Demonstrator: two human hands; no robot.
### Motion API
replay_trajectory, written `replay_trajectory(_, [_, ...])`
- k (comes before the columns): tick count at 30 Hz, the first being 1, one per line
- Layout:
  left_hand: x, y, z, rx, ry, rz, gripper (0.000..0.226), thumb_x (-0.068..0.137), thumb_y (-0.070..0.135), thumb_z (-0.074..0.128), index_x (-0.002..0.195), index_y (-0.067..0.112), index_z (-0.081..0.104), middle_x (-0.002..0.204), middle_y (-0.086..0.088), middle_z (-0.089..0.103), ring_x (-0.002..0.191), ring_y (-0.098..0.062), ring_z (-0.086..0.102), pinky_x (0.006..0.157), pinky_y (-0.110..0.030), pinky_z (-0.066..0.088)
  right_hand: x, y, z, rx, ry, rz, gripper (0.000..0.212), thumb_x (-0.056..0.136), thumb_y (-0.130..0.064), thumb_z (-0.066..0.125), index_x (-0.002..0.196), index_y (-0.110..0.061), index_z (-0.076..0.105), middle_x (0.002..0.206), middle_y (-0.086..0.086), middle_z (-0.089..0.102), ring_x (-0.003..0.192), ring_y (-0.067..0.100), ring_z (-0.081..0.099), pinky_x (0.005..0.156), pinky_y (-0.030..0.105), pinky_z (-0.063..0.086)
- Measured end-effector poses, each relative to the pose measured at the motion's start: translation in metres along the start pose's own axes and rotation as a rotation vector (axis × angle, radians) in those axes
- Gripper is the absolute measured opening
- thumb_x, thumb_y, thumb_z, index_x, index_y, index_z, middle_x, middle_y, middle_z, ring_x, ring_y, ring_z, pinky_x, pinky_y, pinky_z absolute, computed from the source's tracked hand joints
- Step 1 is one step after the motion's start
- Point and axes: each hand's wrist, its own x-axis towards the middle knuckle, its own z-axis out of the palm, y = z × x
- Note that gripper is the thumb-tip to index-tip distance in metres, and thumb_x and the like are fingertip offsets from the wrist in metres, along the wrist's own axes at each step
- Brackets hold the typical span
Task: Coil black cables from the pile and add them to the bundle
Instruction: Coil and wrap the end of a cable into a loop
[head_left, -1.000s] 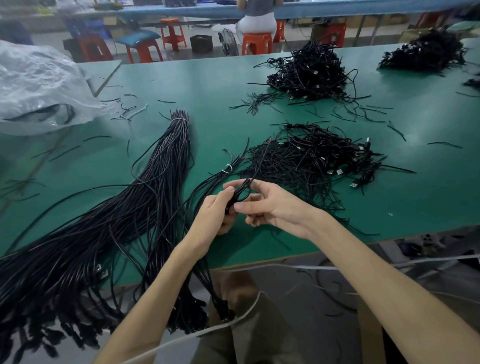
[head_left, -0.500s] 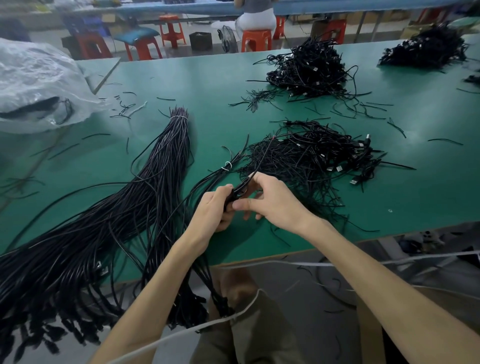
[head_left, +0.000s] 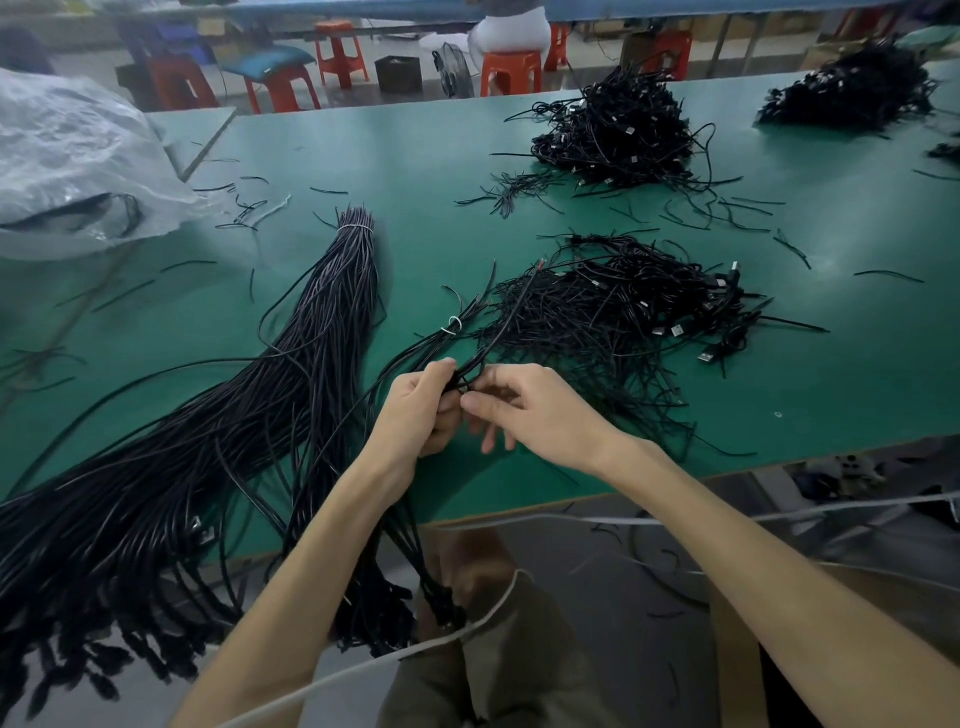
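Observation:
My left hand and my right hand meet over the near part of the green table. Both pinch a thin black cable whose far end points up toward the pile. Just beyond my right hand lies the tangled pile of short black cables. A small bundle tied with a white tie runs from my left hand toward the pile. To the left a long thick bundle of black cables lies on the table and hangs over the front edge.
Two more cable heaps sit at the far side and far right. A crumpled plastic bag lies at the far left. Loose cable scraps dot the table. Red stools and a seated person are behind the table.
Both hands have drifted slightly away from me toward the pile while still working the same cable. My right fingers have shifted along it; the cable's free end now points up over the pile.

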Motion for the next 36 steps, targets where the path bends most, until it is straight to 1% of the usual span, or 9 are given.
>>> replay_trajectory(4, [-0.001, 0.002, 0.0, -0.019, -0.003, -0.003, 0.045, 0.094, 0.041, 0.044, 0.052, 0.028, 0.036, 0.051, 0.007, 0.026, 0.042, -0.011, 0.015, 0.04, -0.019, 0.013, -0.004, 0.002, 0.002, -0.013, 0.048, -0.089, 0.021, 0.104, -0.023, 0.06, 0.093, -0.009, 0.07, 0.078, 0.003, 0.072, 0.061, 0.019, 0.07, 0.06, 0.02, 0.048])
replay_trajectory(10, [-0.001, 0.0, 0.0, -0.018, -0.034, -0.004, 0.048, 0.099, 0.043, 0.042, 0.053, 0.027, 0.043, 0.052, 0.006, 0.026, 0.042, -0.013, 0.017, 0.038, -0.02, 0.018, -0.007, -0.001, 0.005, -0.021, 0.16, -0.148, 0.025, 0.104, -0.019, 0.058, 0.082, -0.014, 0.068, 0.068, -0.001, 0.067, 0.054, 0.017, 0.063, 0.058, 0.032, 0.053])
replay_trajectory(13, [-0.002, -0.002, 0.003, 0.005, -0.033, 0.063, 0.053, 0.105, 0.042, 0.042, 0.056, 0.024, 0.053, 0.05, 0.0, 0.038, 0.041, -0.016, 0.029, 0.039, -0.023, 0.026, -0.007, -0.005, 0.005, -0.233, 0.265, -0.178, 0.028, 0.101, -0.02, 0.057, 0.073, -0.023, 0.062, 0.063, -0.01, 0.058, 0.057, 0.012, 0.052, 0.057, 0.033, 0.045])
replay_trajectory(16, [-0.002, -0.004, 0.004, 0.066, 0.021, 0.131, 0.054, 0.107, 0.044, 0.044, 0.059, 0.022, 0.054, 0.052, -0.005, 0.051, 0.041, -0.02, 0.042, 0.042, -0.023, 0.035, -0.005, -0.015, 0.006, -0.429, 0.335, -0.174, 0.035, 0.099, -0.021, 0.056, 0.068, -0.025, 0.041, 0.061, -0.009, 0.045, 0.059, 0.014, 0.043, 0.057, 0.037, 0.038])
replay_trajectory(22, [-0.006, 0.006, -0.001, 0.035, -0.006, 0.176, 0.035, 0.112, 0.027, 0.042, 0.101, 0.005, 0.066, 0.071, -0.011, 0.067, 0.051, -0.03, 0.062, 0.054, -0.034, 0.053, -0.005, -0.029, -0.006, -0.545, 0.303, -0.136, 0.028, 0.1, -0.021, 0.053, 0.073, -0.018, 0.046, 0.069, -0.007, 0.05, 0.067, 0.021, 0.047, 0.062, 0.039, 0.039])
replay_trajectory(25, [-0.013, 0.017, -0.01, 0.029, -0.089, 0.252, 0.031, 0.112, 0.017, 0.037, 0.127, -0.003, 0.056, 0.083, -0.013, 0.071, 0.058, -0.035, 0.067, 0.061, -0.038, 0.056, -0.009, -0.03, -0.013, -0.562, 0.278, -0.169, 0.024, 0.1, -0.018, 0.054, 0.077, -0.018, 0.048, 0.07, -0.008, 0.047, 0.068, 0.023, 0.048, 0.063, 0.04, 0.038])
replay_trajectory(29, [-0.021, 0.037, -0.022, 0.244, -0.227, 0.408, 0.032, 0.108, 0.006, 0.044, 0.138, 0.003, 0.052, 0.091, -0.012, 0.07, 0.068, -0.028, 0.067, 0.062, -0.033, 0.052, -0.016, -0.031, -0.016, -0.513, 0.246, -0.238, 0.017, 0.099, -0.015, 0.055, 0.082, -0.017, 0.053, 0.075, -0.01, 0.05, 0.07, 0.023, 0.05, 0.065, 0.044, 0.043])
replay_trajectory(33, [-0.021, 0.044, -0.022, 0.597, -0.144, 0.488, 0.028, 0.096, 0.035, 0.058, 0.123, 0.033, 0.065, 0.089, -0.015, 0.053, 0.072, -0.017, 0.05, 0.063, -0.04, 0.045, -0.022, -0.033, -0.014, -0.404, 0.268, -0.288, 0.024, 0.099, -0.012, 0.059, 0.081, -0.023, 0.048, 0.07, -0.015, 0.045, 0.065, 0.015, 0.043, 0.062, 0.037, 0.037])
replay_trajectory(36, [-0.022, 0.044, -0.017, 0.754, 0.012, 0.555, 0.035, 0.093, 0.044, 0.056, 0.111, 0.018, 0.071, 0.097, -0.011, 0.046, 0.086, -0.02, 0.047, 0.076, -0.029, 0.042, -0.027, -0.035, -0.011, -0.41, 0.289, -0.333, 0.02, 0.1, -0.011, 0.059, 0.082, -0.019, 0.056, 0.072, -0.019, 0.047, 0.066, 0.012, 0.043, 0.063, 0.033, 0.036])
